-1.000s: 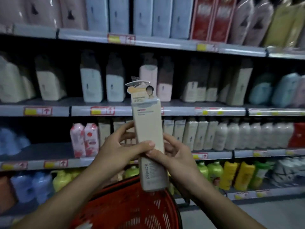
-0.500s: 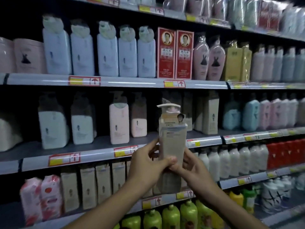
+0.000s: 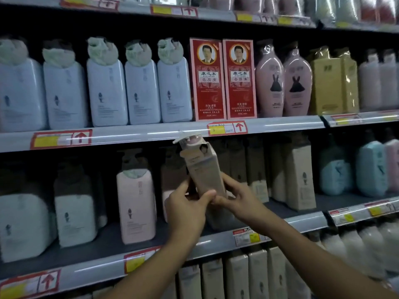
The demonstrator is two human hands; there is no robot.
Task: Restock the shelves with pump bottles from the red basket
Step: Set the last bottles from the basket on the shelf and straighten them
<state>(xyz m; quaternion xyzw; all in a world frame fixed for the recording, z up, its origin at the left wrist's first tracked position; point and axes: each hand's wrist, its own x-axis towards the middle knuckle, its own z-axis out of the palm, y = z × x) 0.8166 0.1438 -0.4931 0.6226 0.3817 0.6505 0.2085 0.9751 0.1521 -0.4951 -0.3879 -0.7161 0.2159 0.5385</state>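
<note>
**Beige pump bottle raised to the middle shelf**

Lifted since the earlier frame, the beige pump bottle [image 3: 204,171] now stands level with the middle shelf [image 3: 302,223], tilted slightly left, its pump head just below the upper shelf rail [image 3: 151,134]. Both hands hold it by its lower half: left hand [image 3: 186,209] and right hand [image 3: 239,201], each grip curled round the body. Matching beige bottles [image 3: 299,175] appear to fill the row behind. Risk: the pump could snag the rail, or the base could topple the pink bottle [image 3: 137,208] beside the gap.
</note>
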